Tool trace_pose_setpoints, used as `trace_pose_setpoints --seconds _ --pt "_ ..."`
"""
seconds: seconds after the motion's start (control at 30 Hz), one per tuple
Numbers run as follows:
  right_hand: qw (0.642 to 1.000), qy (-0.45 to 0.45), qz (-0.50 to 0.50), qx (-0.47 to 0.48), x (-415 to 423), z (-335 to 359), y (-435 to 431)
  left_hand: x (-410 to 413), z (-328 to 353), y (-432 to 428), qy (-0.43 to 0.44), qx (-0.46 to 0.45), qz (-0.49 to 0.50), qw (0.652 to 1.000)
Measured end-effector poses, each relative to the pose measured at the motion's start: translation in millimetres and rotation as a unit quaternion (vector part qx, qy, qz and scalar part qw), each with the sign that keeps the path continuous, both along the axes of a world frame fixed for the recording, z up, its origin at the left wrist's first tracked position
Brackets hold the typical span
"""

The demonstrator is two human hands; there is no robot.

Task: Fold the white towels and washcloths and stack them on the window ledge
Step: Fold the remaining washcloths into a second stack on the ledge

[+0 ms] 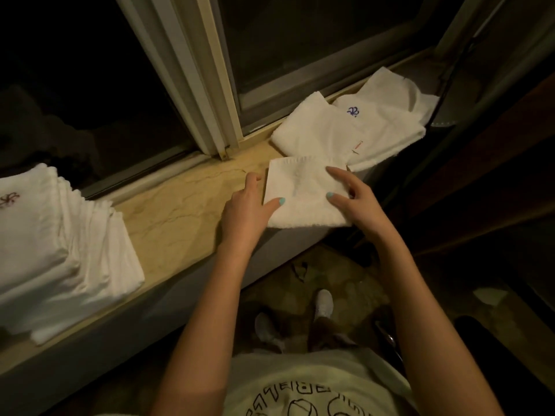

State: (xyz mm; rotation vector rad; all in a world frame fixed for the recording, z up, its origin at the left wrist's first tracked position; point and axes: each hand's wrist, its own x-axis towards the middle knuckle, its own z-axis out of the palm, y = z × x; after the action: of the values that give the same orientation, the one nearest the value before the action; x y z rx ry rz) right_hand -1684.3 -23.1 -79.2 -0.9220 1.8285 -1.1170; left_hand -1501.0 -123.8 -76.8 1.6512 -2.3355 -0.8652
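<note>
A small folded white washcloth (pixel 303 187) lies flat on the marble window ledge (pixel 180 223), roughly at its middle, with its front edge reaching the lip of the ledge. Both hands are on it. The left hand (pixel 243 211) holds its left edge: the thumb, nail painted teal, lies on top of the cloth, and the fingers (pixel 251 178) are curled narrow against that edge where it meets the ledge. Whether they reach under the cloth cannot be told. The right hand (pixel 357 202) holds the right side: its thumb and forefinger are spread on top of the cloth, while the remaining fingers bend down round the right edge. At the far left of the ledge, well apart from the washcloth, stands a tall stack of folded towels (pixel 60 250), whose top towel bears a reddish embroidered emblem (pixel 7 199). Just behind and to the right of the washcloth, with a corner touching or overlapping it, lie more white towels (pixel 375 130), loosely folded and overlapping one another. One carries a blue emblem (pixel 353 111) and one a small red-printed tag (pixel 358 144). Behind the ledge a pale window frame (pixel 195 70) rises between dark panes. Below, the person's light printed shirt (pixel 315 385) and white shoes (pixel 324 301) show above a dim floor.
</note>
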Motion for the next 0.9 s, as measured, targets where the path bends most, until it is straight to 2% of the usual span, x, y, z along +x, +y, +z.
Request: trace_pose_setpoints --seconds 0.17,0.23,0.33,0.4,0.5,0.67,0.9 --pt "0.999 0.009 0.025 0.022 -7.5 -3.3 23.7 22.6 -3.6 32.8 0.032 0.005 0.012 0.999" --pt "0.998 0.006 0.054 0.027 -14.1 -2.9 29.3 18.7 -7.4 45.8 0.095 0.062 0.015 0.993" --pt "0.995 -0.006 0.101 0.023 -20.2 -3.7 36.4 5.3 -19.3 57.0 0.253 0.173 0.02 0.952" --pt "0.992 0.003 0.123 0.02 -24.6 -5.2 41.7 -1.9 -25.1 65.9 0.308 0.185 0.014 0.933" --pt "0.989 0.017 0.145 0.016 -29.5 -5.2 47.3 -7.9 -25.5 80.2 0.345 0.194 0.042 0.917" --pt "0.983 0.02 0.184 -0.011 -26.9 10.2 40.6 0.6 -10.4 93.6 0.367 0.139 0.092 0.915" --pt "0.952 0.0 0.293 -0.084 15.1 54.5 7.0 55.2 41.8 96.1 0.359 -0.008 0.121 0.925"
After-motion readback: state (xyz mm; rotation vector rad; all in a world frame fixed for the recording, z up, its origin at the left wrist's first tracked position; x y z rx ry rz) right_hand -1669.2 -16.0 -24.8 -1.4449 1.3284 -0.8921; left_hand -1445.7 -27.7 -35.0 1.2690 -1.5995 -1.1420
